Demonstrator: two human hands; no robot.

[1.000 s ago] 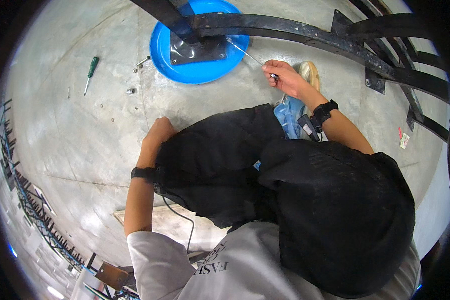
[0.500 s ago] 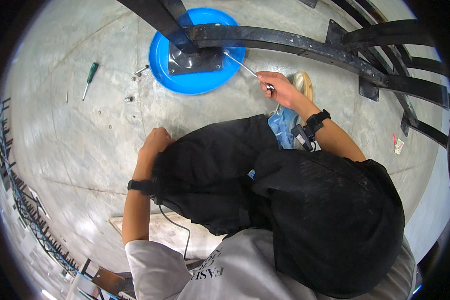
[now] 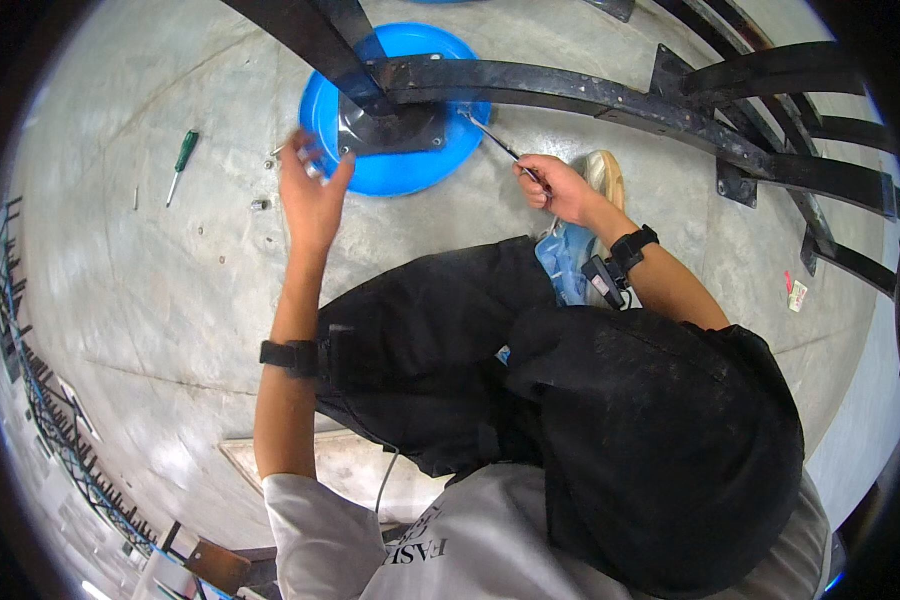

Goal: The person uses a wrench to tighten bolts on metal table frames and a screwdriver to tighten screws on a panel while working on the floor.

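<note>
My right hand is closed around one end of a slim metal wrench. The wrench's far tip lies over the blue round tray, near the right edge of a black square base plate with corner holes. At the tray's left rim my left hand is held up, fingers apart, with nothing visible in it. Its thumb overlaps the tray's rim in view. Close to those fingers lie small metal parts, partly covered by the hand, and a short metal socket.
A green-handled screwdriver lies on the concrete floor at left, beside small washers and a thin pin. A black steel frame beam runs from the plate's post to the right. My shoe is beside my right hand.
My left hand has risen from beside my knee to the tray's left rim and its fingers have spread. My right hand, still holding the wrench, has shifted slightly.
</note>
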